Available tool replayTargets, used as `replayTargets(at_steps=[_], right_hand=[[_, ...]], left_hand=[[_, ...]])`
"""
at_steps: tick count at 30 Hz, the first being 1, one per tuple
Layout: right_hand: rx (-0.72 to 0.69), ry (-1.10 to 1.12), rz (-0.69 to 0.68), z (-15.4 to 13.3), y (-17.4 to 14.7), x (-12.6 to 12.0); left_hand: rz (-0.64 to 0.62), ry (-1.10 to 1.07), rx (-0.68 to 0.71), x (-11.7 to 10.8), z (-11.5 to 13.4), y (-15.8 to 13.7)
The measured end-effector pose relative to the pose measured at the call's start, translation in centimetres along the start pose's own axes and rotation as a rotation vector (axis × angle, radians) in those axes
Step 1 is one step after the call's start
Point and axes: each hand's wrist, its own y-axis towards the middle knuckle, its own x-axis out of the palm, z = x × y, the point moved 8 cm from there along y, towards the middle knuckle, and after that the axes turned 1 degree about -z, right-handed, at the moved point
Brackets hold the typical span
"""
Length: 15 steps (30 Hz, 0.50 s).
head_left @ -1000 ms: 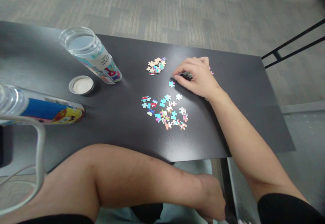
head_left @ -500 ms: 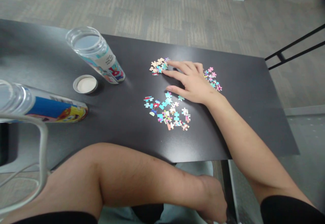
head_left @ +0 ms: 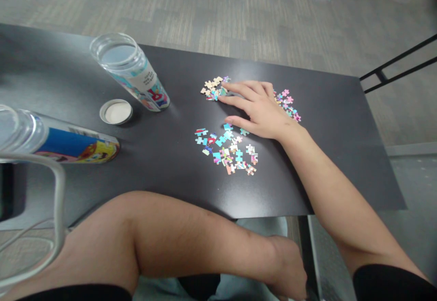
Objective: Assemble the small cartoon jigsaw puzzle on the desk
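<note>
My right hand [head_left: 261, 109] lies palm down over the dark table, fingers apart. Its index and middle fingertips touch the right side of a small pile of jigsaw puzzle pieces [head_left: 213, 87], some showing plain beige backs. Below the thumb, a second group of puzzle pieces [head_left: 227, 148] is spread loosely, mostly picture side up. A third group of pink and blue pieces [head_left: 287, 103] shows beyond the hand, partly hidden by it. My left hand [head_left: 288, 269] hangs low at the table's near edge, over my lap; its fingers are hidden.
A clear open jar [head_left: 134, 75] with a printed label stands left of the piles. Beside it lies a round lid [head_left: 116, 111]. Another clear jar with a blue and yellow label [head_left: 80, 144] is at far left, near a white cable [head_left: 58, 201]. The table [head_left: 341, 155] ends at the right.
The view has shifted slightly. At the upper pile, my right fingertips have moved a little and some pieces have shifted slightly. My left hand has stayed low.
</note>
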Motion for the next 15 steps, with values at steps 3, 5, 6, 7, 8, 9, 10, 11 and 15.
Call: replayTargets(at_steps=[3, 5, 6, 7, 8, 9, 10, 11, 15], right_hand=[[-0.002, 0.023, -0.008, 0.1, 0.03, 0.43], [0.001, 0.036, -0.01, 0.18, 0.07, 0.48], [0.002, 0.041, -0.009, 0.22, 0.08, 0.44], [0.001, 0.046, -0.008, 0.25, 0.1, 0.37], [-0.001, 0.053, -0.007, 0.28, 0.1, 0.3], [-0.004, 0.061, -0.005, 0.31, 0.09, 0.22], [-0.007, 0.07, -0.003, 0.35, 0.08, 0.14], [-0.009, 0.079, 0.0, 0.4, 0.06, 0.07], [0.002, 0.097, 0.024, 0.72, -0.06, -0.31]], left_hand=[[0.013, 0.009, -0.004, 0.14, 0.03, 0.15], [0.024, 0.014, -0.019, 0.14, -0.05, 0.18], [0.03, 0.015, -0.024, 0.1, -0.07, 0.16], [0.036, 0.014, -0.027, 0.04, -0.09, 0.12], [0.045, 0.014, -0.029, -0.06, -0.08, 0.07], [0.053, 0.014, -0.03, -0.16, -0.08, 0.01], [0.061, 0.013, -0.032, -0.27, -0.1, -0.05], [0.067, 0.013, -0.035, -0.38, -0.12, -0.1], [0.064, 0.018, -0.052, -0.64, -0.31, -0.18]])
